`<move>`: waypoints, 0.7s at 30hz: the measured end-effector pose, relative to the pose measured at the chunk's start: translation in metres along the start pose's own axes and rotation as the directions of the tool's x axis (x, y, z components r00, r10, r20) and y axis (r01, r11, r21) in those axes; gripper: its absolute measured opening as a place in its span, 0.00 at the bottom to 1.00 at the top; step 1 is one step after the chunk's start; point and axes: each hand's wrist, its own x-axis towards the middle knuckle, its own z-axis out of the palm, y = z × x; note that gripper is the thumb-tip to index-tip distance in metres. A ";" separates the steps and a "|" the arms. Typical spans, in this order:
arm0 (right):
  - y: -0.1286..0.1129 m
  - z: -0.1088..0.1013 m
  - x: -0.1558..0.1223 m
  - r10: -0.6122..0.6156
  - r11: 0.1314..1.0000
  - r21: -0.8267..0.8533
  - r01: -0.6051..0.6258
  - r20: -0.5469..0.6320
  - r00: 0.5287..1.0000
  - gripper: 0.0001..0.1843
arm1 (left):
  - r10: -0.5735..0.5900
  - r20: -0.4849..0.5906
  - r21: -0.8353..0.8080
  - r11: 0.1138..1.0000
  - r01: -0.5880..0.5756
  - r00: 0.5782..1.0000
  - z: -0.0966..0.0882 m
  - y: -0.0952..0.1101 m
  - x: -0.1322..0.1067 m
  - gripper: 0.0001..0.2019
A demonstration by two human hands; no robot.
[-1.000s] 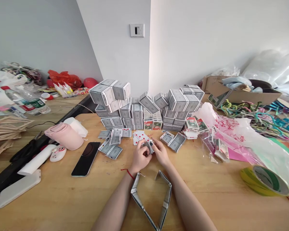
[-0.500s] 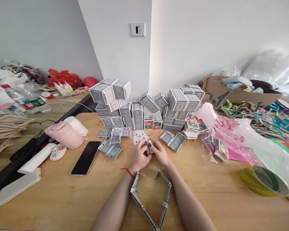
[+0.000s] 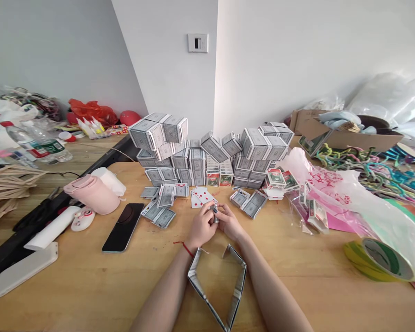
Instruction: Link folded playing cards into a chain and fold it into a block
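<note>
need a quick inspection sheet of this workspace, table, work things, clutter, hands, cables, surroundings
Surface: wooden table, a few small dark specks showing.
Job's things: small card piece held; open diamond-shaped card strip lying between the forearms; face-up cards just beyond the hands; stacked card blocks behind.
Clutter: dark-screened phone and pink cylindrical item at left; yellow tape roll and plastic bag at right.
Hands: left hand and right hand together, fingers on the card piece.
Cables: thin dark cord at far left; ends unclear.
Surroundings: pale wall with switch plate; cardboard box at right.
</note>
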 end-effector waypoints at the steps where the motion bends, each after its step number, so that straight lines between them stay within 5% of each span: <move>1: 0.000 0.001 0.000 -0.003 1.000 -0.002 0.003 -0.011 1.000 0.21 | 0.000 0.014 0.005 1.000 0.000 1.000 -0.001 0.001 0.000 0.07; 8: 0.000 0.001 0.001 -0.154 0.987 -0.069 0.147 -0.111 0.982 0.20 | 0.045 0.071 -0.148 0.988 -0.035 0.996 -0.012 0.010 0.000 0.08; 12: -0.004 -0.003 0.003 -0.367 0.921 -0.219 0.323 -0.203 0.908 0.24 | -0.080 0.055 -0.352 0.931 0.094 0.995 -0.011 0.008 0.000 0.04; 14: -0.005 -0.003 0.003 -0.432 0.876 -0.325 0.356 -0.204 0.878 0.27 | -0.229 0.058 -0.499 0.836 0.227 0.972 -0.007 0.003 0.001 0.04; 16: -0.005 -0.003 0.002 -0.473 0.829 -0.412 0.378 -0.156 0.867 0.28 | -0.366 0.169 -0.647 0.659 0.383 0.915 -0.003 -0.003 0.004 0.09; 18: -0.002 -0.002 0.001 -0.499 0.782 -0.472 0.406 -0.086 0.862 0.29 | -0.422 0.295 -0.718 0.494 0.491 0.857 -0.001 -0.009 0.006 0.13; 21: 0.002 -0.003 0.000 -0.511 0.737 -0.523 0.427 -0.017 0.860 0.30 | -0.415 0.390 -0.758 0.362 0.542 0.822 -0.004 -0.013 0.009 0.14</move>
